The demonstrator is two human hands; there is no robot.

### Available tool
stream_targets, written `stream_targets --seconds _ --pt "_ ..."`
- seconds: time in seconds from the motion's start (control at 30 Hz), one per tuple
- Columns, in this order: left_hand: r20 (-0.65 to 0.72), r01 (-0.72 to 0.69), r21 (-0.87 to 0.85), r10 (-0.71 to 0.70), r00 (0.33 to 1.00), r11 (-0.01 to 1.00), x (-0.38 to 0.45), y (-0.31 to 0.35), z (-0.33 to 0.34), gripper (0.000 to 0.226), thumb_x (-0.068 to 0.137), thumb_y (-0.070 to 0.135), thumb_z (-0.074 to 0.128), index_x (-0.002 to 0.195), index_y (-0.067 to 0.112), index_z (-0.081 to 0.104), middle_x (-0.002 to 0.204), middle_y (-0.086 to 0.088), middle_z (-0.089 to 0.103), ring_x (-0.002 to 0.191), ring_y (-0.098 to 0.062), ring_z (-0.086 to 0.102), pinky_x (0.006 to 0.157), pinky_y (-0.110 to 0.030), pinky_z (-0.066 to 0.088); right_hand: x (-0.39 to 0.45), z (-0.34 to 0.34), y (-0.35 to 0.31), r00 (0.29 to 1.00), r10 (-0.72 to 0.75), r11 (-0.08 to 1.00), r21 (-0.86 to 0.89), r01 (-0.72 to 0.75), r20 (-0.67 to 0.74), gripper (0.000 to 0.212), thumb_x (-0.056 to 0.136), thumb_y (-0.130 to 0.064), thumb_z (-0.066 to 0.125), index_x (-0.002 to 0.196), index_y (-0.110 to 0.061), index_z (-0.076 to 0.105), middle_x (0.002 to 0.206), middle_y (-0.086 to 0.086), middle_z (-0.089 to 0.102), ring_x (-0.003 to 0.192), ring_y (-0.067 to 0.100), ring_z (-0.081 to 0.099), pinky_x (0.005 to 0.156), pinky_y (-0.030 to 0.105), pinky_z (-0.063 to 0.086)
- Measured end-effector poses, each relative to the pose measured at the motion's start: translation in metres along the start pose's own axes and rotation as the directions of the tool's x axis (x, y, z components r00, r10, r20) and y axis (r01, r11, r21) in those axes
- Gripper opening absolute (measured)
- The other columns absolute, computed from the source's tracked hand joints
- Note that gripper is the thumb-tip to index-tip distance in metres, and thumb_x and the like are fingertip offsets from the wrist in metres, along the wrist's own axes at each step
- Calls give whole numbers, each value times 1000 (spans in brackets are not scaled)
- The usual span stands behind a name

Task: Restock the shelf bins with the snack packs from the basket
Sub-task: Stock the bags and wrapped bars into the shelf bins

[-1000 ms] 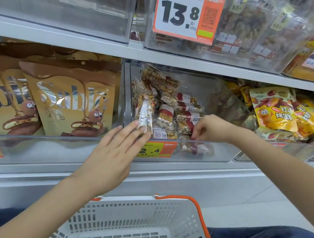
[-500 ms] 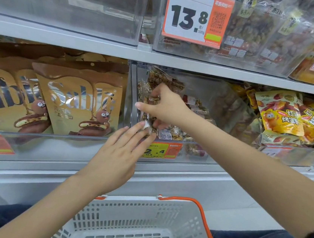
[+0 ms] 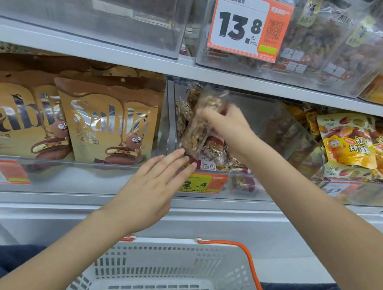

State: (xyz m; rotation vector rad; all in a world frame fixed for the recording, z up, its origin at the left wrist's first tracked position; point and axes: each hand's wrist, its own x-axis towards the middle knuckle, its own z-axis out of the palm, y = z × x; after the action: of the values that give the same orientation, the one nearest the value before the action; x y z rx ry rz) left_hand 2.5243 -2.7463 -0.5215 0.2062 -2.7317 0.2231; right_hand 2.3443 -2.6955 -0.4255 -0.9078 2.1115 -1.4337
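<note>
A clear shelf bin (image 3: 262, 187) in the middle of the lower shelf holds several clear packs of nut snacks. My right hand (image 3: 229, 125) is inside the bin and grips one long clear snack pack (image 3: 198, 126), held upright and blurred. My left hand (image 3: 153, 188) reaches up with straight fingers, and its fingertips touch the bottom end of that pack at the bin's front edge. The white basket (image 3: 169, 274) with an orange handle sits below, and its visible part holds no packs.
Gold "Sable" cookie bags (image 3: 106, 122) fill the bin on the left. Yellow snack packs (image 3: 352, 143) fill the bin on the right. An orange price tag (image 3: 202, 183) hangs on the middle bin's front. The upper shelf carries clear bins with a 13.8 tag (image 3: 246, 24).
My right hand moved from the bin's right front to the left side and lifted a snack pack upright. My left hand stayed at the bin's front edge, fingers straight.
</note>
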Motion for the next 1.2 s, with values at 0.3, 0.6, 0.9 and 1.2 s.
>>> stream_targets --seconds 0.3,0.6,0.9,1.2 --pt "10 4 24 -5 1000 1000 0 2 3 86 60 16 76 140 6 44 139 -13 48 138 -28 27 108 -40 21 -12 -101 16 951 -193 749 -590 301 240 55 66 -37 83 85 -15 37 77 2 53 62 18 43 58 25 39" --pt "18 -4 28 3 1000 1000 -1 1 4 89 59 17 78 140 7 43 140 -12 48 139 -28 27 108 -41 22 4 -123 61 850 230 521 -797 304 474 27 79 -8 71 86 -25 51 91 -6 54 83 15 50 68 22 40" --pt "31 -9 22 8 999 1000 0 1 4 90 59 19 79 141 7 43 140 -12 48 139 -28 27 108 -42 23 19 -147 72 991 121 491 -871 -3 65 21 89 -28 63 102 -13 58 103 4 63 91 20 58 77 30 44" --pt "33 -8 24 8 999 1000 0 1 3 91 58 20 80 140 7 43 139 -12 48 139 -28 27 108 -42 23 26 -155 109 788 614 524 -771 -362 47 71 87 -57 54 136 -6 49 140 8 49 114 25 58 98 36 47"
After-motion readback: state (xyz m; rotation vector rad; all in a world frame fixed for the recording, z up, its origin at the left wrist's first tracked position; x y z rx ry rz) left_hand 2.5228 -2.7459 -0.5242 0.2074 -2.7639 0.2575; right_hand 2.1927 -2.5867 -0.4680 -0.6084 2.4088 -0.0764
